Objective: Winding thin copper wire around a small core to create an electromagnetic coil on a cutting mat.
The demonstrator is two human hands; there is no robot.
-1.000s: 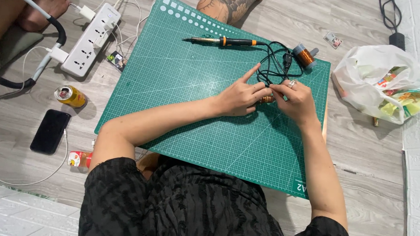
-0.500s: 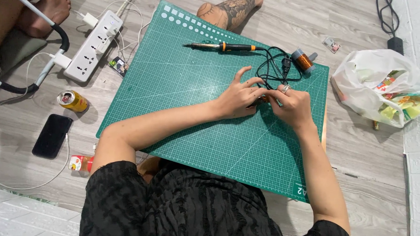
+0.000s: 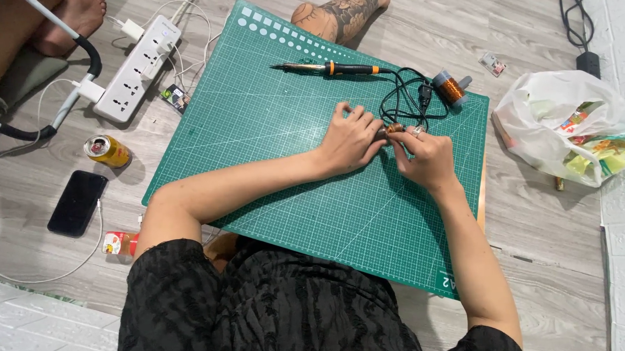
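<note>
Both my hands meet over the right part of a green cutting mat (image 3: 275, 121). My left hand (image 3: 349, 140) and my right hand (image 3: 425, 156) pinch a small copper-coloured coil (image 3: 393, 128) between their fingertips. Just beyond the hands lies a tangle of black cable (image 3: 406, 98). A soldering iron (image 3: 332, 68) with an orange and black handle rests on the mat further back. A spool of copper wire (image 3: 451, 89) sits at the mat's far right edge.
A white power strip (image 3: 138, 67) with plugs lies left of the mat. A yellow can (image 3: 106, 150), a black phone (image 3: 77, 202) and a small red pack (image 3: 119, 243) lie on the wood floor. A plastic bag (image 3: 570, 132) sits right. Another person's tattooed leg (image 3: 337, 14) rests at the mat's far edge.
My left index finger, stretched out a second ago, has curled in. Both hands now close around the small coil. The view has shifted slightly.
</note>
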